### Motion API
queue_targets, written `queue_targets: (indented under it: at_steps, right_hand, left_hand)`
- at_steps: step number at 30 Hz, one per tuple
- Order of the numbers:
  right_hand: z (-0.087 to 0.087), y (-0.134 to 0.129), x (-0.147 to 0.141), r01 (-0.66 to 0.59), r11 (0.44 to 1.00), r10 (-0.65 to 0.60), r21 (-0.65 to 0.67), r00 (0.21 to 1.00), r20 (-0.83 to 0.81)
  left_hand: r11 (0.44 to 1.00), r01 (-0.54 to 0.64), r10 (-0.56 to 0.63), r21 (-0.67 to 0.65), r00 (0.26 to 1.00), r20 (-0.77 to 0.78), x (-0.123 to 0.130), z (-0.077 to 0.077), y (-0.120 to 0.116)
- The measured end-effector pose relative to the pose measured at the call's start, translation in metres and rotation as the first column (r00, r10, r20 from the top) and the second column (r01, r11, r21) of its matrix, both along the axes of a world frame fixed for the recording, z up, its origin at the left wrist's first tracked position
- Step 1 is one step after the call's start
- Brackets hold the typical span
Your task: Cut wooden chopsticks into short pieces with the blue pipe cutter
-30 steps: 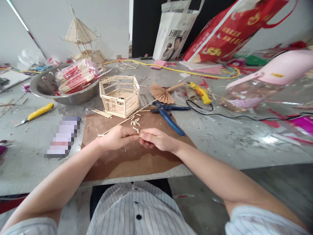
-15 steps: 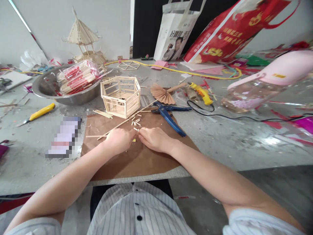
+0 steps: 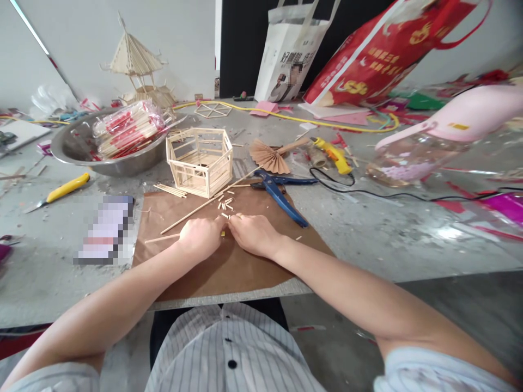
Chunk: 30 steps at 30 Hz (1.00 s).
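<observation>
My left hand (image 3: 201, 238) is closed around a thin wooden stick (image 3: 162, 238), whose free end juts out to the left. Close beside it, my right hand (image 3: 254, 233) has its fingers bent together, fingertips meeting those of the left. Whatever they pinch is hidden. Just beyond the fingers lie several short cut stick pieces (image 3: 225, 205). A longer stick (image 3: 192, 211) slants across the brown sheet (image 3: 196, 280) under my hands. Behind it stands a hexagonal stick frame (image 3: 200, 163). Blue-handled cutters (image 3: 285, 204) rest to the right.
At the left are a yellow utility knife (image 3: 67, 188), a phone (image 3: 106, 228) and a metal bowl (image 3: 122, 166) with packed sticks. A stick pagoda (image 3: 137, 60) stands behind. Rightward lie a paper fan (image 3: 269, 157), a yellow glue gun (image 3: 333, 155) with cord and a pink-lidded bottle (image 3: 433, 141).
The held stick's free end has dropped toward me and now tilts. A small stick piece now shows by my right wrist. Both hands stay together in nearly the same place.
</observation>
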State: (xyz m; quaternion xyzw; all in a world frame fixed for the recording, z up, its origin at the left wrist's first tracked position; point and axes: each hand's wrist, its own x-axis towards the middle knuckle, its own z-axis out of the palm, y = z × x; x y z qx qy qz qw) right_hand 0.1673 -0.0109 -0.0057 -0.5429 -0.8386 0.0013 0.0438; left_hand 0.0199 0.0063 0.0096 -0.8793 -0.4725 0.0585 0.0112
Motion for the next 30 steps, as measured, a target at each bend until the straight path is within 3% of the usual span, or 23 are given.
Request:
queue_targets:
  at_steps: [6, 10, 13, 16, 18, 20, 26, 30]
  right_hand:
    - [-0.002, 0.002, -0.004, 0.064, 0.998, -0.064, 0.0, 0.997, -0.036]
    - [0.0, 0.009, 0.009, -0.142, 0.99, 0.135, -0.023, 0.971, -0.195]
    - [0.003, 0.013, 0.019, -0.361, 0.932, 0.313, -0.025, 0.84, -0.443]
    - [0.005, 0.014, 0.022, -0.442, 0.897, 0.333, -0.016, 0.699, -0.632]
    - [0.005, 0.016, 0.022, -0.409, 0.912, 0.305, 0.003, 0.675, -0.671]
    - [0.002, 0.019, 0.024, -0.329, 0.944, 0.263, 0.027, 0.7, -0.664]
    - [-0.011, 0.034, 0.034, -0.025, 0.999, 0.046, 0.045, 0.828, -0.558]
    - [-0.018, 0.04, 0.037, 0.098, 0.993, -0.048, 0.061, 0.83, -0.556]
  left_hand:
    - [0.999, -0.048, 0.048, -0.014, 0.999, 0.012, 0.004, 0.0, 0.001]
    - [1.0, 0.012, -0.011, -0.027, 1.0, 0.027, -0.003, 0.007, 0.006]
    - [0.98, 0.188, -0.178, -0.063, 0.975, 0.136, -0.013, 0.015, 0.011]
    - [0.948, 0.306, -0.267, -0.086, 0.912, 0.312, -0.019, 0.022, 0.013]
    - [0.937, 0.337, -0.278, -0.09, 0.877, 0.391, -0.02, 0.025, 0.013]
    - [0.946, 0.314, -0.252, -0.085, 0.872, 0.419, -0.019, 0.026, 0.013]
    - [0.995, 0.098, -0.103, 0.032, 0.958, 0.269, -0.021, 0.018, 0.019]
    - [0.975, 0.161, -0.193, 0.151, 0.953, 0.233, -0.024, 0.006, 0.028]
